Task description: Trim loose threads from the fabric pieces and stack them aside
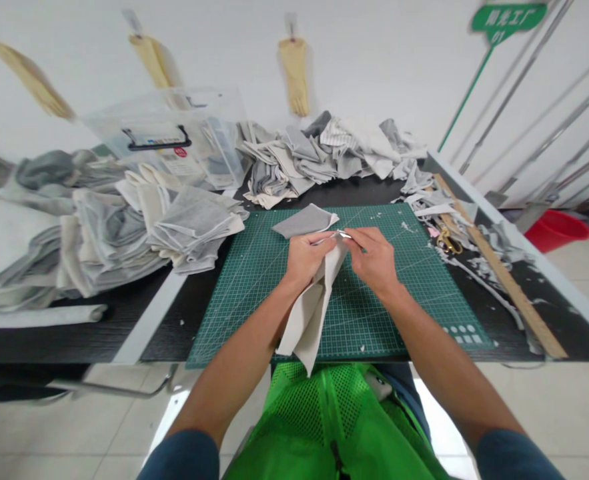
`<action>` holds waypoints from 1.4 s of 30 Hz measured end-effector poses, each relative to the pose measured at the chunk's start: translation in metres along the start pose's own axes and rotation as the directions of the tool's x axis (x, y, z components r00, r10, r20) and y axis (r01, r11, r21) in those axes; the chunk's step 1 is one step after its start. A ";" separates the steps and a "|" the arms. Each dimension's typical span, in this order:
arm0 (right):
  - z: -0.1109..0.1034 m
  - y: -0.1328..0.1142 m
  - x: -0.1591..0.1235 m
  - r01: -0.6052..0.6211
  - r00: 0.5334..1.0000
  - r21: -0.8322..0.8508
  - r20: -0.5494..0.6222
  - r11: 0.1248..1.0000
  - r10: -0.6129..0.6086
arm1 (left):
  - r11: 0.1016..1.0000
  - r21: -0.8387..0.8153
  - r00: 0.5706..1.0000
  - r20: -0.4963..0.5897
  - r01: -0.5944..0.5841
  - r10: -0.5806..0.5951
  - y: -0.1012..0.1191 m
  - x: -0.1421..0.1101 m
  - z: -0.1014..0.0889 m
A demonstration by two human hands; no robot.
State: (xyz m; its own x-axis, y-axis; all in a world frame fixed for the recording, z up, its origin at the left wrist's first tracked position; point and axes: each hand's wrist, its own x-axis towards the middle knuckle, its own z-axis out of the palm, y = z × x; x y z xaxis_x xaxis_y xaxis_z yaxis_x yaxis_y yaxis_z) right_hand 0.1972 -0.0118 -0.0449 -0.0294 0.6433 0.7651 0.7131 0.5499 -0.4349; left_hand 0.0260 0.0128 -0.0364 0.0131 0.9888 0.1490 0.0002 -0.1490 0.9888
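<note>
Over the cutting mat (374, 320) on the black surface (184, 307), mid-frame, a pale cloth (317, 300) is pinched by the left hand's (307, 257) fingers, best kept taut where a metal tool (344, 234) is gripped by the right hand (375, 259).

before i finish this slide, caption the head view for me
Left hand pinching pale cloth, right hand holding a small silvery object, above a green cutting mat.

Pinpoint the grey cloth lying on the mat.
In the head view, the grey cloth lies on the green cutting mat, left of centre near its far edge, just beyond the left hand.
</note>
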 end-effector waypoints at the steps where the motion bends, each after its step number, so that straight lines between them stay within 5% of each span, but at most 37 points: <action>1: 0.000 -0.001 0.000 -0.013 1.000 0.009 -0.016 1.000 0.013 | 1.000 0.001 1.000 -0.004 -0.002 0.002 0.000 0.000 0.000; 13: 0.002 -0.002 -0.001 0.031 1.000 0.049 -0.007 0.998 -0.031 | 0.999 0.005 0.999 0.030 -0.041 0.041 -0.002 0.000 0.000; 20: 0.001 0.002 0.001 -0.204 0.979 0.172 0.010 0.964 0.206 | 0.997 -0.072 0.997 0.076 0.014 -0.008 -0.007 0.005 -0.002; 23: 0.003 0.006 0.001 -0.317 0.948 0.248 0.084 0.915 0.306 | 0.988 -0.149 0.997 0.069 0.044 -0.034 -0.011 0.009 -0.002; 32: 0.013 0.013 -0.004 -0.350 0.915 0.294 0.313 0.889 0.256 | 0.872 -0.448 0.978 0.025 0.196 -0.206 -0.008 0.014 -0.002; 37: 0.015 0.017 -0.003 -0.400 0.905 0.224 0.250 0.889 0.344 | 0.755 -0.539 0.927 0.247 0.373 -0.281 -0.003 0.014 -0.006; 42: 0.007 0.011 0.000 -0.299 0.942 0.164 0.207 0.940 0.263 | 0.746 -0.420 0.828 0.465 0.517 -0.312 -0.003 0.010 -0.010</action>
State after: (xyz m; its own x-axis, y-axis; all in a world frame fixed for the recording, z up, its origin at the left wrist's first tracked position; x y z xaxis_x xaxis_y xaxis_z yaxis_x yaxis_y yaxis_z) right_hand 0.2002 -0.0020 -0.0532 0.0146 0.8612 0.5081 0.5642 0.4124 -0.7153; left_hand 0.0163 0.0230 -0.0374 0.4761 0.8595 -0.1860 -0.4130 0.4053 0.8156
